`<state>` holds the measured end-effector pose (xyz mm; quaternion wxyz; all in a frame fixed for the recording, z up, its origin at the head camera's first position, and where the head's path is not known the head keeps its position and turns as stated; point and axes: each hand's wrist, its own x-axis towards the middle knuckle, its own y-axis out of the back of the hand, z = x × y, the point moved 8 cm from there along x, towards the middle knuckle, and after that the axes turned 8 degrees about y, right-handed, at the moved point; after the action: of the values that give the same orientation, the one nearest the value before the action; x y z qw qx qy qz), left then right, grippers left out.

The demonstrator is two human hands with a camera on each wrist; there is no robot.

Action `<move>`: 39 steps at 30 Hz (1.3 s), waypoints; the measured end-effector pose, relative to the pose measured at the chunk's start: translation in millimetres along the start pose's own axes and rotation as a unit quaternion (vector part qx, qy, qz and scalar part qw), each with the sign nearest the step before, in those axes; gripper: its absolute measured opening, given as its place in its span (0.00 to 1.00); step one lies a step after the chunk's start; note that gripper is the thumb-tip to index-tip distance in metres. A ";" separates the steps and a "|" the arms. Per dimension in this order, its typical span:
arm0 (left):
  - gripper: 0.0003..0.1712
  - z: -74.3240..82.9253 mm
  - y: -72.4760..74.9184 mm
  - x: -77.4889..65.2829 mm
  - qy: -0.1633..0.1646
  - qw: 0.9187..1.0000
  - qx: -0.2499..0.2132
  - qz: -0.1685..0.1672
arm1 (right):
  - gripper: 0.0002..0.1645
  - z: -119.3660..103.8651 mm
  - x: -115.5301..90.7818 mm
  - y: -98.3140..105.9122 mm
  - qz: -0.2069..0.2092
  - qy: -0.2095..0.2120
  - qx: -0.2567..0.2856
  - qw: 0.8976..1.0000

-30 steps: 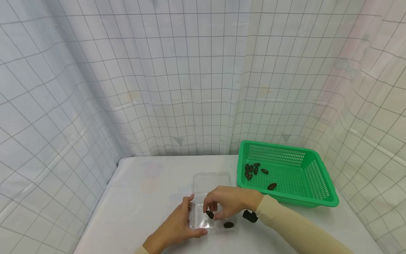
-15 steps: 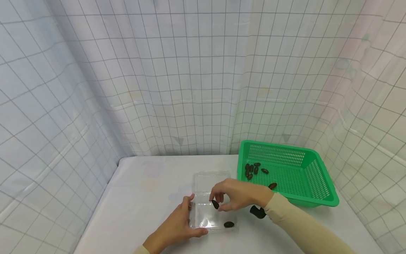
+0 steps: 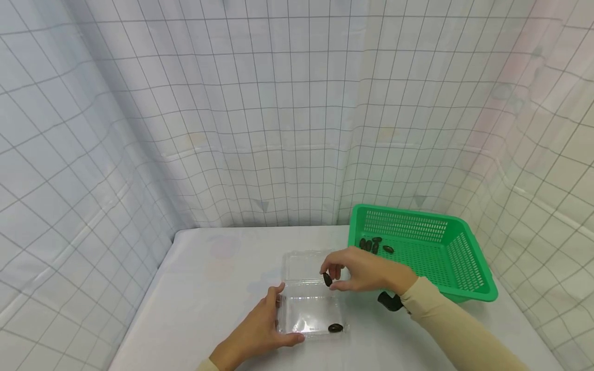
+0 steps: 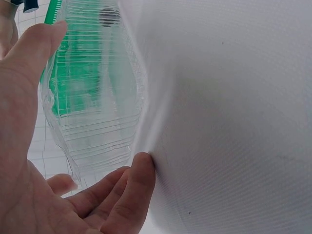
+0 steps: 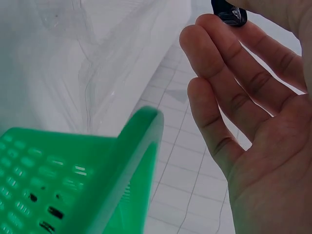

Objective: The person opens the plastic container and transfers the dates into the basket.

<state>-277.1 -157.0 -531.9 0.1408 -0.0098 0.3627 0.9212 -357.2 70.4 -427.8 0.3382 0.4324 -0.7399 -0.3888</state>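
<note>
In the head view my left hand grips the left side of a clear plastic clamshell container, thumb at its near edge and fingers along its side. The container's lid lies folded back. Inside the near right corner sits one dark brown, glossy, date-like oval. Over the right part of the lid, my right hand pinches another dark oval between thumb and fingertips. That oval shows only partly at the top of the right wrist view, beyond the thumb side of the palm.
A green perforated basket stands at the right, with several more dark ovals at its left end. The right forearm hides part of its near side. A white cloth covers the table, and gridded white curtains surround it.
My right hand has lifted away from the container's middle, moving right and back toward the basket with the oval still pinched. The left hand has stayed in place.
</note>
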 end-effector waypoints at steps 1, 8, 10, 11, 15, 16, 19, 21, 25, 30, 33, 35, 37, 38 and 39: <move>0.70 0.0 0.0 0.1 0.000 1.000 0.000 0.000 | 0.18 1.0 -1.7 2.0 0.004 0.000 -0.002 1.000; 0.71 0.0 -0.4 -0.3 0.008 1.000 0.003 0.000 | 0.18 10.0 -11.3 12.4 0.022 -0.008 0.004 1.000; 0.71 0.1 -0.3 -0.4 0.009 1.000 0.003 0.001 | 0.18 13.6 -13.9 15.2 0.025 -0.017 0.005 1.000; 0.71 0.1 -0.4 -0.5 0.009 1.000 0.004 0.001 | 0.18 15.3 -15.3 17.0 0.028 -0.019 0.004 0.999; 0.71 0.0 -0.6 -0.5 0.011 1.000 0.006 0.001 | 0.17 22.3 -20.9 24.6 0.044 -0.025 -0.014 0.999; 0.71 0.0 -0.7 -0.5 0.011 1.000 0.006 0.001 | 0.17 24.0 -22.1 26.5 0.048 -0.027 -0.017 0.998; 0.71 -0.1 -0.9 -0.5 0.012 1.000 0.006 -0.001 | 0.17 29.2 -25.1 31.5 0.059 -0.033 -0.020 0.998; 0.71 -0.2 -0.8 -0.6 0.013 1.000 0.007 -0.002 | 0.16 32.7 -26.7 34.3 0.064 -0.037 -0.021 0.997; 0.71 -0.1 0.1 -1.3 0.013 1.000 0.011 -0.003 | 0.17 38.5 -29.4 39.0 0.071 -0.045 -0.019 0.996; 0.72 0.9 0.8 -2.8 0.014 1.000 0.011 -0.003 | 0.18 44.5 -32.6 43.5 0.080 -0.053 -0.021 0.995; 0.72 1.6 0.5 -3.5 0.013 1.000 0.009 -0.004 | 0.19 49.1 -35.5 46.4 0.086 -0.059 -0.030 0.994; 0.73 1.7 0.1 -3.9 0.013 1.000 0.008 -0.004 | 0.20 52.8 -38.0 48.1 0.089 -0.065 -0.040 0.993; 0.73 1.8 0.0 -4.1 0.015 1.000 0.008 -0.004 | 0.21 56.2 -40.7 50.3 0.093 -0.069 -0.050 0.992; 0.72 1.8 0.0 -4.2 0.015 1.000 0.009 -0.004 | 0.21 57.6 -41.8 51.6 0.096 -0.069 -0.054 0.992; 0.72 1.8 0.0 -4.2 0.016 1.000 0.010 -0.004 | 0.22 58.8 -43.0 53.1 0.100 -0.069 -0.058 0.991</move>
<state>-272.9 -156.8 -530.0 0.1385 -0.0240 0.3743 0.9166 -409.4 143.1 -416.4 0.3482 0.3082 -0.7770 -0.4244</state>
